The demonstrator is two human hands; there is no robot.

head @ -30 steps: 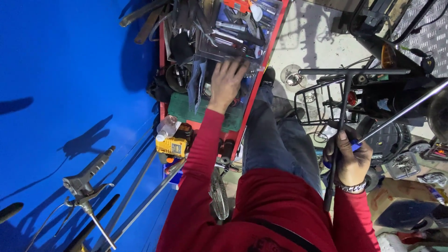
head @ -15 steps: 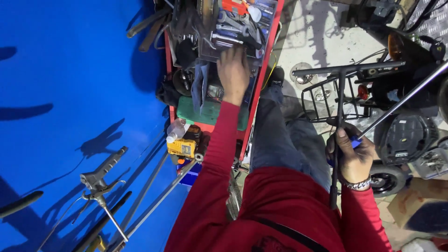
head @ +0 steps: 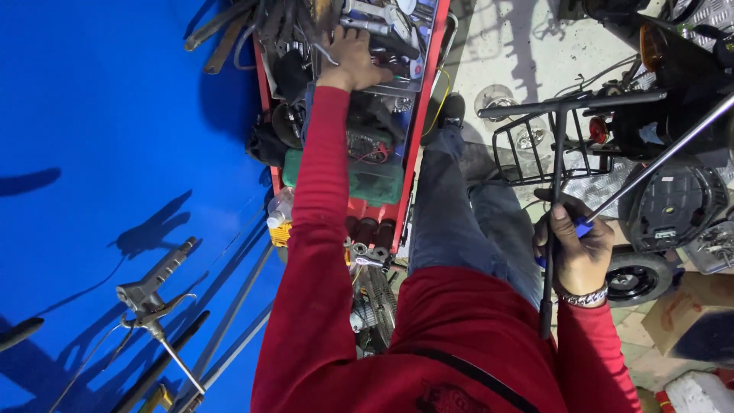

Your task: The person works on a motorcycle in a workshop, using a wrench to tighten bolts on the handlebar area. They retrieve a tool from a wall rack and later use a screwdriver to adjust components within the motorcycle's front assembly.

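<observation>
The left hand point(head: 353, 57) is stretched far forward into the top tray of a red tool cart point(head: 417, 145), its grip laid flat and spread over crowded metal tools; whether anything is pinched cannot be told. Little free room is left there, the tray being hemmed by the red edge. The right hand point(head: 577, 248) is closed in a fist around a long black T-handle wrench point(head: 556, 176), held upright just beside a scooter's rear rack point(head: 527, 153).
</observation>
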